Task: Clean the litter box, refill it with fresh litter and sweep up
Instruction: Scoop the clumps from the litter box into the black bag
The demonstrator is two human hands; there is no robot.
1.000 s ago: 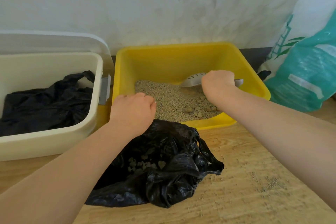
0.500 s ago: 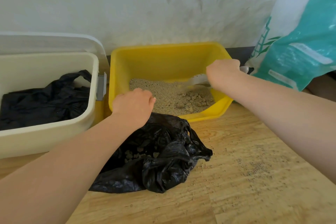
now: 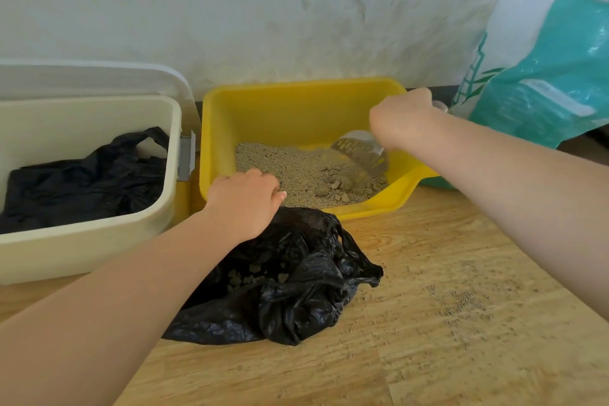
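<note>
A yellow litter box [image 3: 296,102] is being kept on a wooden floor [image 3: 428,356] against a pale wall [image 3: 263,10]. It appears to be tilted, its near right corner lying lower. Sandy litter [image 3: 290,168] is being held in the lower part of the box, with several clumps [image 3: 336,186] gathered toward the near right side.

A grey slotted scoop [image 3: 362,152] is being held over the litter by the right hand [image 3: 400,119], whose fingers are curled round the handle; the blade is angled downward, its lower edge just above or touching the litter, and which of the two cannot be told. The end of the handle is showing past the hand to the right.

The near rim of the litter box is being covered by the left hand [image 3: 244,204], fingers bent downward; the hand is also lying against the top of a black bag [image 3: 296,280]. Whether the rim, the bag's edge or both are being gripped cannot be told. The bag is lying crumpled on the floor just in front of the box, with a few clumps showing in its opening.

To the left, a cream bin [image 3: 82,250] lined with another black bag [image 3: 85,181] is standing beside the box, its lid [image 3: 99,76] raised behind it. To the right, a teal and white sack [image 3: 543,76] is leaning against the wall. Scattered grains [image 3: 468,303] are lying on the floor at the right.
</note>
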